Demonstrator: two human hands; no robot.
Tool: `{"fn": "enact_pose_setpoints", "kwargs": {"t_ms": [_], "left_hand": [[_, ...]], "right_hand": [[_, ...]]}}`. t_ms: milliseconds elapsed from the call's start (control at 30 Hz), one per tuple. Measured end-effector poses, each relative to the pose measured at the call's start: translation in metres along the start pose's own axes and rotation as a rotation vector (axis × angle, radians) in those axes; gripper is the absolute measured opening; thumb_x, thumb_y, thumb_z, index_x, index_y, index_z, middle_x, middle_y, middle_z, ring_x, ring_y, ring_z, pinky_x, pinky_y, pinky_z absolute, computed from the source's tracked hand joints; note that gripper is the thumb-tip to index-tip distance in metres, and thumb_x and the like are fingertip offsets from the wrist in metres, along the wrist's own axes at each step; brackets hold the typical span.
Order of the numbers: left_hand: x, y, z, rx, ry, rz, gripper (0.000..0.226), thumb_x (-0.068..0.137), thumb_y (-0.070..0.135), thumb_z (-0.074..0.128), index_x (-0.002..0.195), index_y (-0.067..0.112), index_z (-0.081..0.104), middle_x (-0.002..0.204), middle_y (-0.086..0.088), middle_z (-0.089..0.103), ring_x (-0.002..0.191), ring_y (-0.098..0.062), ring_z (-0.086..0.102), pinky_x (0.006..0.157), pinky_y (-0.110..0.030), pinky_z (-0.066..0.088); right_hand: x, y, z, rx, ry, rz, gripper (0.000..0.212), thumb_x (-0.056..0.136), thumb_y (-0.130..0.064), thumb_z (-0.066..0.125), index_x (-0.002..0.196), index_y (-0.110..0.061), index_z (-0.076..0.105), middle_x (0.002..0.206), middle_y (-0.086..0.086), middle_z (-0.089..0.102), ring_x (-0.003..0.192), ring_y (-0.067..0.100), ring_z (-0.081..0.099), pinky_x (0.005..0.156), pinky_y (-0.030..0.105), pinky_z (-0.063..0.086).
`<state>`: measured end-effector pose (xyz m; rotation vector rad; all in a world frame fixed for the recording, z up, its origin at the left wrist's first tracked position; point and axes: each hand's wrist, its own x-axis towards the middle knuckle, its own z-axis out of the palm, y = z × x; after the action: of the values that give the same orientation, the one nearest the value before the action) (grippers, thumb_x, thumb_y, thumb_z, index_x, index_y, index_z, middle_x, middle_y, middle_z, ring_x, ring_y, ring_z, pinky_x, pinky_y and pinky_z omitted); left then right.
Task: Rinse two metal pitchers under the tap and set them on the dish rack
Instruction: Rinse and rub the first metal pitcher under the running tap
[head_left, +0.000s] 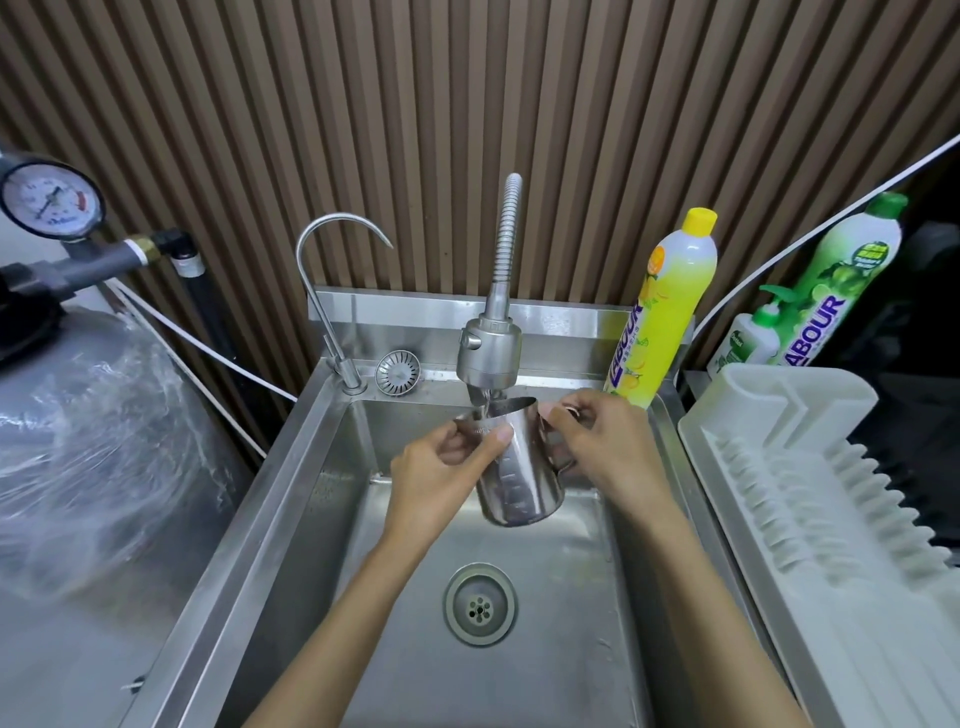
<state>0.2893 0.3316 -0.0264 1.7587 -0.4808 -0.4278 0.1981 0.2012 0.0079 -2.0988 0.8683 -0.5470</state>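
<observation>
A metal pitcher (519, 478) hangs over the steel sink (291, 493), its mouth tilted up under the flexible tap head (488, 353). Water runs from the tap into the pitcher's rim. My left hand (441, 473) grips the pitcher's left wall, with the thumb across its front. My right hand (602, 441) holds the handle side and the rim on the right. Only one pitcher is in view. The white dish rack (810, 493) stands to the right of the sink with nothing on it.
A thin gooseneck tap (332, 291) and a round strainer (397, 371) sit on the sink's back ledge. A yellow detergent bottle (665, 312), a green one (831, 291) and a pump bottle (748, 338) stand at the back right. A plastic-wrapped tank (93, 441) with a pressure gauge (49, 202) fills the left.
</observation>
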Motion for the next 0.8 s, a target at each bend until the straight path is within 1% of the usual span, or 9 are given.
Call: {"fn": "enact_pose_setpoints", "kwargs": {"t_ms": [67,167,300,367,433,500,567,700,800], "left_hand": [[0.0,-0.002,0.006,-0.177,-0.101,-0.018,0.018,0.074,0.027,0.075,0.091,0.027,0.068,0.078,0.021,0.072,0.084,0.008,0.065,0.09,-0.026,0.052],[0.002,-0.001,0.011,-0.314,-0.162,0.082,0.035,0.079,0.009,0.07,0.108,0.027,0.061,0.099,0.018,0.071,0.102,0.003,0.063,0.088,-0.014,0.047],[0.01,-0.005,0.014,-0.337,-0.047,0.161,0.062,0.073,0.001,0.074,0.123,0.028,0.05,0.119,0.012,0.062,0.116,0.0,0.056,0.09,-0.009,0.043],[0.012,-0.006,0.01,-0.215,0.055,0.247,0.072,0.07,0.01,0.078,0.128,0.035,0.043,0.126,0.01,0.056,0.119,0.001,0.052,0.096,-0.011,0.041],[0.011,-0.002,0.001,0.001,0.114,0.382,0.074,0.067,0.021,0.081,0.13,0.03,0.044,0.125,0.009,0.05,0.115,0.016,0.044,0.096,-0.003,0.033],[0.011,0.001,-0.009,0.161,0.12,0.478,0.073,0.066,0.022,0.083,0.13,0.018,0.048,0.116,0.005,0.049,0.104,0.022,0.042,0.087,0.005,0.029],[0.01,0.005,-0.019,0.289,0.138,0.511,0.072,0.064,0.031,0.083,0.127,0.017,0.053,0.108,0.005,0.051,0.096,0.01,0.048,0.083,0.005,0.029],[0.009,0.009,-0.026,0.445,0.214,0.443,0.073,0.058,0.053,0.08,0.117,0.014,0.062,0.104,0.002,0.06,0.096,-0.012,0.057,0.079,-0.004,0.033],[0.009,0.009,-0.026,0.471,0.222,0.366,0.058,0.06,0.058,0.075,0.094,0.011,0.07,0.093,-0.001,0.066,0.085,-0.013,0.062,0.071,-0.008,0.034]], "right_hand": [[-0.003,-0.01,-0.01,-0.135,0.055,-0.091,0.023,0.086,-0.031,0.06,0.082,-0.01,0.067,0.085,0.008,0.071,0.084,0.027,0.064,0.073,0.033,0.046],[-0.005,-0.018,-0.015,-0.17,0.097,-0.204,0.016,0.087,-0.027,0.06,0.082,-0.012,0.064,0.082,0.004,0.069,0.081,0.023,0.061,0.066,0.029,0.034],[0.014,-0.003,0.002,0.09,0.013,-0.197,0.008,0.087,-0.015,0.061,0.086,-0.011,0.067,0.098,-0.009,0.069,0.078,0.019,0.062,0.076,0.03,0.048],[0.022,0.008,0.013,0.334,-0.101,-0.13,0.011,0.087,-0.01,0.06,0.078,-0.013,0.062,0.108,-0.007,0.067,0.086,0.012,0.066,0.081,0.026,0.05],[0.024,0.018,0.025,0.547,-0.216,-0.039,0.014,0.088,-0.009,0.059,0.076,-0.015,0.06,0.109,0.002,0.066,0.088,-0.001,0.064,0.085,0.021,0.046],[0.019,0.028,0.037,0.733,-0.317,0.018,0.01,0.088,-0.011,0.059,0.078,-0.012,0.059,0.095,0.007,0.065,0.087,0.01,0.063,0.088,0.027,0.047],[0.012,0.033,0.046,0.87,-0.393,0.076,0.011,0.091,-0.01,0.055,0.08,-0.008,0.057,0.088,0.009,0.067,0.086,0.018,0.066,0.088,0.031,0.052],[0.001,0.028,0.051,0.828,-0.372,0.114,0.015,0.093,-0.01,0.049,0.087,-0.004,0.062,0.082,0.008,0.072,0.076,0.019,0.07,0.076,0.031,0.057],[-0.001,0.024,0.042,0.697,-0.278,0.133,0.021,0.092,-0.016,0.055,0.099,0.001,0.065,0.084,0.01,0.071,0.065,0.017,0.07,0.067,0.029,0.059]]}}
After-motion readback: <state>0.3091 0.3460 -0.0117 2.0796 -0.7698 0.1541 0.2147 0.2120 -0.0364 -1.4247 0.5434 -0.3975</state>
